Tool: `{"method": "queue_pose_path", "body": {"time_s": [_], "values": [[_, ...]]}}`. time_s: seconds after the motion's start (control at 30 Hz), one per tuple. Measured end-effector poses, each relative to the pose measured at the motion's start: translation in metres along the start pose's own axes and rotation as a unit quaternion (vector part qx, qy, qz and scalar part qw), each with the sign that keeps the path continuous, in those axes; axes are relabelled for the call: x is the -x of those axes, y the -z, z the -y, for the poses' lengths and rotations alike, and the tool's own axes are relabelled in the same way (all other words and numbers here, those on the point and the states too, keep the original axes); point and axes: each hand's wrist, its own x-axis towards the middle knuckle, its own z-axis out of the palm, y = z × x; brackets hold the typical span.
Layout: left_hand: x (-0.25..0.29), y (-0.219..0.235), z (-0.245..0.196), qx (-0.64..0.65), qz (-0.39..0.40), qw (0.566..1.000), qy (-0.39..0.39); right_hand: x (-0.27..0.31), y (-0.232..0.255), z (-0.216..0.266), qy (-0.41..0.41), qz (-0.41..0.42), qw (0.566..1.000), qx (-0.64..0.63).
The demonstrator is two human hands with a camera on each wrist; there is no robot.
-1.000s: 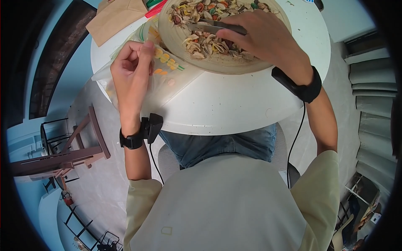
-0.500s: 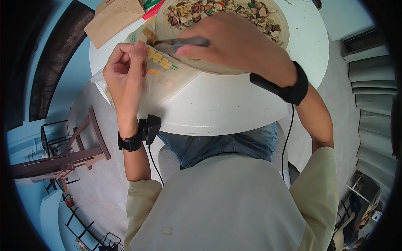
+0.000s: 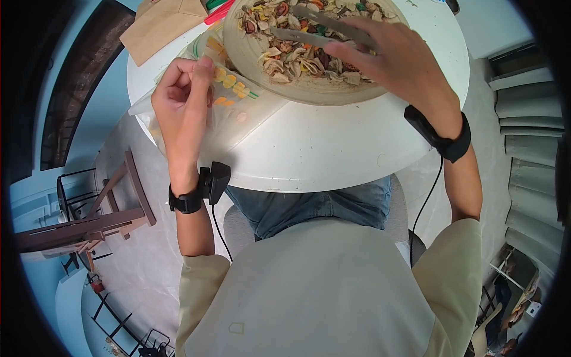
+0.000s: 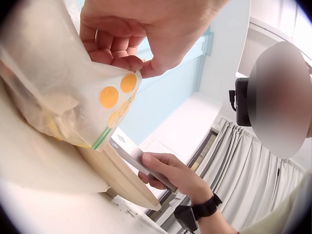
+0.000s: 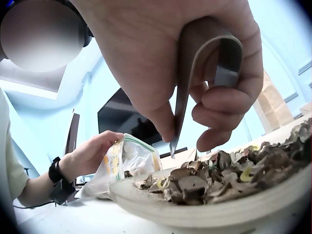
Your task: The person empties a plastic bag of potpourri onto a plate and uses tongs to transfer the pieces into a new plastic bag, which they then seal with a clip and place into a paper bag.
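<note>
My left hand (image 3: 181,98) pinches the rim of a clear zip bag (image 3: 238,116) printed with orange dots, thumb against fingertips. The left wrist view shows the bag (image 4: 58,73) from the side, with pale contents inside it. In my right hand (image 3: 395,56) is a pair of metal tongs (image 3: 300,37), arms spread apart over a wide, pale round plate (image 3: 333,95). Dried, curled plant pieces (image 3: 288,65), brown and cream with some yellow, green and orange, cover much of the plate. In the right wrist view the tongs' (image 5: 181,92) tips are just above the pieces.
All of this stands on a round white table (image 3: 297,149), with small crumbs scattered on it. Behind the zip bag lies a brown paper bag (image 3: 160,30), with a red strip-like thing (image 3: 220,12) beside it. A thin black cable (image 3: 425,205) hangs from the right wrist camera.
The tongs went from the plate left to the mouth of the zip bag, then back right over the plate, where their arms are now spread. My left hand stayed nearly still.
</note>
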Motion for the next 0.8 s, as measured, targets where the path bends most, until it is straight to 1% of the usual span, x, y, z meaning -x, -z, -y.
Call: {"method": "queue_pose_path", "body": {"time_s": [0.03,0.1,0.23,0.3,0.33,0.4,0.43,0.5,0.53,0.6,0.63,0.7,0.73,0.8], "values": [[0.0,0.0,0.0,-0.016,-0.003,1.0,0.006,0.004,-0.005,-0.003,0.001,-0.001,1.0,-0.001],[0.0,-0.003,-0.001,-0.004,-0.002,1.0,0.007,0.015,-0.021,-0.01,0.088,-0.077,0.992,0.046],[0.0,0.0,0.001,0.005,0.006,1.0,-0.002,0.015,-0.029,-0.008,0.096,-0.091,0.989,0.07],[0.001,-0.002,0.0,0.009,0.004,1.0,-0.002,0.013,-0.024,-0.006,0.078,-0.062,0.99,0.095],[0.002,-0.001,0.0,0.01,0.001,1.0,-0.003,0.014,-0.022,-0.005,0.081,-0.062,0.99,0.095],[0.002,0.001,0.0,-0.006,-0.002,1.0,0.002,0.018,-0.018,-0.002,0.085,-0.097,0.985,0.111],[0.001,0.001,0.0,-0.021,0.001,1.0,0.008,0.016,-0.017,-0.001,0.086,-0.097,0.985,0.11],[0.0,-0.001,-0.001,-0.009,0.002,1.0,0.005,0.016,-0.016,-0.001,0.039,-0.044,0.994,0.09],[0.0,-0.002,-0.001,0.004,0.002,1.0,0.003,0.015,-0.019,-0.005,0.035,-0.044,0.994,0.091],[-0.001,-0.002,0.001,0.002,0.008,1.0,0.001,0.011,-0.029,-0.015,0.111,-0.105,0.983,0.1],[-0.001,-0.001,0.002,-0.001,0.009,1.0,-0.001,0.011,-0.029,-0.017,0.11,-0.103,0.983,0.101],[0.001,-0.001,0.002,0.001,0.006,1.0,0.001,0.009,-0.029,-0.019,0.144,-0.129,0.977,0.094],[0.001,-0.001,0.002,0.002,0.005,1.0,0.001,0.007,-0.028,-0.018,0.148,-0.129,0.976,0.093],[0.001,-0.001,0.0,0.0,0.001,1.0,0.004,0.007,-0.024,-0.016,0.129,-0.099,0.984,0.077]]}}
